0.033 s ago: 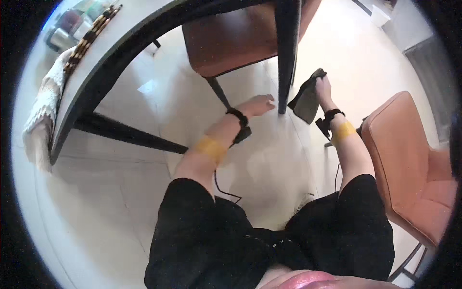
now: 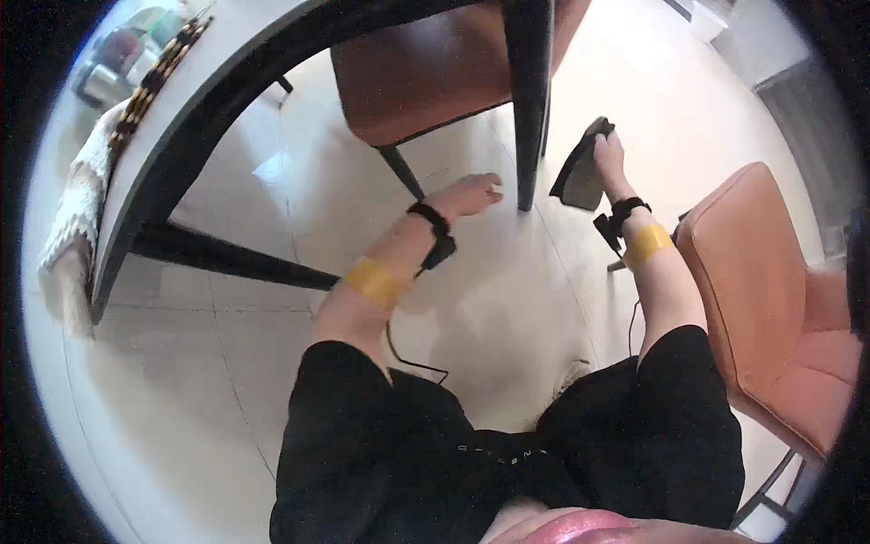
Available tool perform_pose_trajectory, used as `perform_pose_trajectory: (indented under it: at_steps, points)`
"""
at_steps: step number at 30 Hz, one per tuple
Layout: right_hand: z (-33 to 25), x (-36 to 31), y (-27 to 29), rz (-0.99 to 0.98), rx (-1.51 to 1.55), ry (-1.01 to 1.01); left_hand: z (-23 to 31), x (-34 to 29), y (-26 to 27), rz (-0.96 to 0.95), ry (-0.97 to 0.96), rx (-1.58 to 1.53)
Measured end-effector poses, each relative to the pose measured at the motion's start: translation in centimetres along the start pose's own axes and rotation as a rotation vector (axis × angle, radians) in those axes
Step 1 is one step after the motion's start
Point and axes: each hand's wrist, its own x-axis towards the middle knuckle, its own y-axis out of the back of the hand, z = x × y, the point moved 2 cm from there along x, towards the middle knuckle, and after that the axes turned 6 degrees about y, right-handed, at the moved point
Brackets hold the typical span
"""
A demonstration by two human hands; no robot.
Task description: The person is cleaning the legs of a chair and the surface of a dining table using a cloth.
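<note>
My right hand is closed on the edge of a dark grey-green cloth, which hangs to the left of the fingers above the pale floor. The cloth's upper part looks black and its lower part greener; its lower end touches nothing that I can make out. My left hand is held out beside the dark table leg, a small gap away from it. Its fingers are loosely curled with a space between thumb and fingers, and nothing shows in them. Both wrists wear black straps, and yellow bands circle the forearms.
A table with a dark rim curves over the upper left, carrying cups and a white lace cloth. One brown chair stands under it; another chair is close to my right arm. A white bin stands far right.
My left hand has moved slightly left, away from the table leg. The cloth in my right hand has shifted up a little, its lower end higher and more folded.
</note>
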Motion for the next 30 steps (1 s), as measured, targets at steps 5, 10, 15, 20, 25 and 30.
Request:
perform_pose_trajectory:
  at_steps: [5,10,15,20,25,30]
  points:
    - [-5.5,3.2,3.4,0.256,0.066,0.188,-2.6,-7.8,8.3,-0.089,0.023,0.132]
    - [-18.1,1.7,5.0,0.652,0.333,0.346,-3.2,-16.2,12.6,-0.07,0.329,0.16]
    - [-25.3,1.2,10.5,0.903,0.252,0.474,-5.2,-21.7,13.8,-0.069,0.522,0.123]
    - [-29.3,-4.0,15.4,0.888,-0.041,0.447,-13.4,-33.5,10.7,-0.034,0.524,0.176]
    - [-32.5,-9.9,23.5,0.8,-0.342,0.207,-6.9,-40.6,10.5,-0.067,0.601,-0.078]
    - [-34.0,-15.3,29.4,0.746,-0.301,-0.096,-0.9,-51.2,11.1,-0.315,0.548,0.2]
